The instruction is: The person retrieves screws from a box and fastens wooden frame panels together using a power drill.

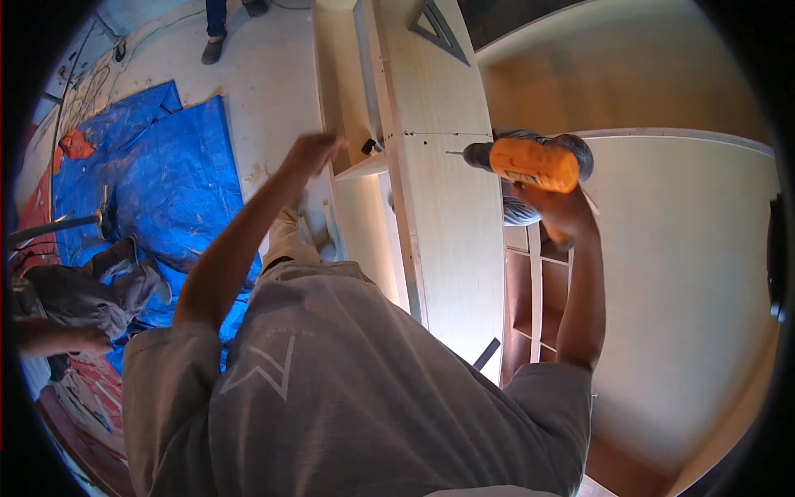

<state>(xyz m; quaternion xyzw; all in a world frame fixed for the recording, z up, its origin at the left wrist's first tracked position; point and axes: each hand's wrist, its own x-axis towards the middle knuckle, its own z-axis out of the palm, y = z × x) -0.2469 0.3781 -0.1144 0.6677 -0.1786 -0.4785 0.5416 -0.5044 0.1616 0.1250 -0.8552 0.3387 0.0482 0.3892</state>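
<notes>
My right hand (553, 207) is closed round the grip of an orange cordless drill (534, 163). The drill lies level, its black chuck and thin bit pointing left over a pale wooden panel (451, 199). A row of small dark holes crosses that panel, and the bit is close to them. My left hand (317, 154) is smeared by motion at the left edge of the wooden cabinet frame (362, 170); its fingers do not show clearly. Beside it, a small black object (370, 147) sits at the cabinet's inner divider.
A speed square (440, 33) lies at the panel's far end, and a dark bar (487, 354) nearer me. Large wooden boards (679, 248) stand right. Blue tarp (166, 157) covers floor at left. Another person's hand (83, 340) shows lower left; someone's shoe (214, 50) is at the top.
</notes>
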